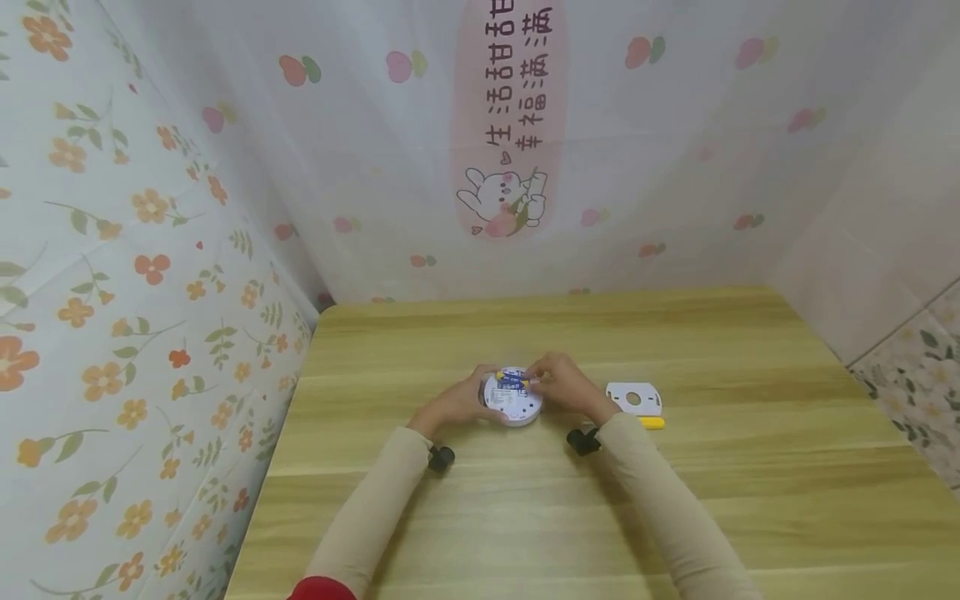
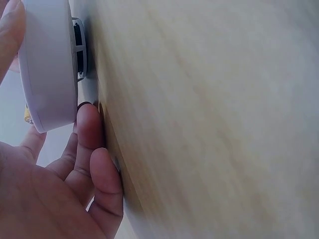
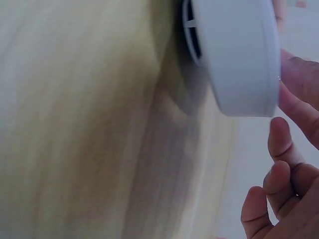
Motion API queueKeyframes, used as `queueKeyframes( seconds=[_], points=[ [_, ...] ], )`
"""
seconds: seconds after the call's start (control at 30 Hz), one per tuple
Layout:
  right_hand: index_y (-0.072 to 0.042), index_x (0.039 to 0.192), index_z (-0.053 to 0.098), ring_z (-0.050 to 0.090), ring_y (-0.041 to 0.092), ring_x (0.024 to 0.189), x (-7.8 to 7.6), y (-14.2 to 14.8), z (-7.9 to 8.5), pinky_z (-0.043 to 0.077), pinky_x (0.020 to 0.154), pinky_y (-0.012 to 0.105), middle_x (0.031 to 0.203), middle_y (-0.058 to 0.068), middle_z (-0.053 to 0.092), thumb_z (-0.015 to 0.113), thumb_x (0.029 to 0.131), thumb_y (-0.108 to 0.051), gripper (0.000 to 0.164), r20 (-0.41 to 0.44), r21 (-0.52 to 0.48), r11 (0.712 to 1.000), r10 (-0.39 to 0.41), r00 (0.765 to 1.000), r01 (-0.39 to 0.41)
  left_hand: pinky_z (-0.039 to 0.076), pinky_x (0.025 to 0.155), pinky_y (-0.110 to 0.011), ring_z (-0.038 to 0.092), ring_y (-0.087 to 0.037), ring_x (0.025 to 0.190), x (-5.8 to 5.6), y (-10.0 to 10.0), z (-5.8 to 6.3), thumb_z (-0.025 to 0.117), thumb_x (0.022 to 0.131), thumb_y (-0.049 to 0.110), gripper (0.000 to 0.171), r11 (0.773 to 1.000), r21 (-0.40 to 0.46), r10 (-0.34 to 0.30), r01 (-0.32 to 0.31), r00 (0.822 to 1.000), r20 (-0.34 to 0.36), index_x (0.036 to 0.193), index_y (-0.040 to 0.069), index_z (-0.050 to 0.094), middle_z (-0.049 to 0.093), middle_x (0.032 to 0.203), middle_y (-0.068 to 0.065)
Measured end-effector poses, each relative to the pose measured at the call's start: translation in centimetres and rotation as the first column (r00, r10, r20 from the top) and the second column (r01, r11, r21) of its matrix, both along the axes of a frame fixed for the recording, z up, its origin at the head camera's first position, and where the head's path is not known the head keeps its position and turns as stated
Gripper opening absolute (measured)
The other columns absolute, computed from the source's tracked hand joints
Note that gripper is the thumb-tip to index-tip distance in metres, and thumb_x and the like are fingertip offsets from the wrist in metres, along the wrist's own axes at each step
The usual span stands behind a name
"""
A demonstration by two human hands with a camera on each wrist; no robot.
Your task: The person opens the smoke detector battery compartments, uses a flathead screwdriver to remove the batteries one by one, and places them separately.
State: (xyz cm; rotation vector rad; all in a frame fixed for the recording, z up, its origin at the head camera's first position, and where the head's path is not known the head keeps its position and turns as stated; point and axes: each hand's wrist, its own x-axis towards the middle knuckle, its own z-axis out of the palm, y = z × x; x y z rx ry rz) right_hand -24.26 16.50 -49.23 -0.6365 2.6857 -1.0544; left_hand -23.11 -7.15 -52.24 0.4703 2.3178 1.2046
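Observation:
A round white smoke detector (image 1: 513,410) is tilted just above the table, its back with the battery bay facing up. My left hand (image 1: 463,402) holds it by the left side, thumb and fingers round its rim. Blue batteries (image 1: 512,382) with yellow ends lie at the bay; one yellow end shows past the detector's edge in the left wrist view. At the right end of the batteries, my right hand (image 1: 564,385) pinches one battery between thumb and forefinger. The detector's white side (image 3: 244,59) hides that grip in the right wrist view.
To the right of the right hand lies a white mounting plate (image 1: 620,392) with a round hole. A yellow handle (image 1: 651,422) lies just in front of it, partly hidden by the wrist. Patterned curtains (image 1: 360,167) stand behind and left of the wooden table (image 1: 750,400).

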Motion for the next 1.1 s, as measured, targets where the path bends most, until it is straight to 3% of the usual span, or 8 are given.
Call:
queueKeyframes(
  seconds=[0.63,1.1],
  points=[
    [-0.005,0.097,0.072,0.056,0.022,0.091,0.27,0.16,-0.69,0.047,0.083,0.038,0.094,0.009,0.064,0.070,0.085,-0.011,0.014,0.001,-0.012,0.999,-0.036,0.999,0.036,0.033,0.111,-0.053,0.043,-0.034,0.133,0.35,0.24,0.16,0.083,0.072,0.039,0.100,1.000,0.004,0.003,-0.003,1.000,-0.001,0.151,0.026,0.024,0.041,0.149,-0.016],
    [-0.007,0.093,0.074,0.053,0.020,0.085,0.36,0.56,0.08,0.042,0.076,0.032,0.088,0.006,0.064,0.069,0.085,-0.011,0.010,-0.054,-0.031,0.998,-0.054,0.997,0.053,0.034,0.110,-0.055,0.044,-0.036,0.132,0.38,0.01,0.33,0.084,0.071,0.042,0.100,1.000,-0.005,0.010,-0.010,1.000,0.003,0.150,0.026,0.024,0.041,0.149,-0.018]
  ],
)
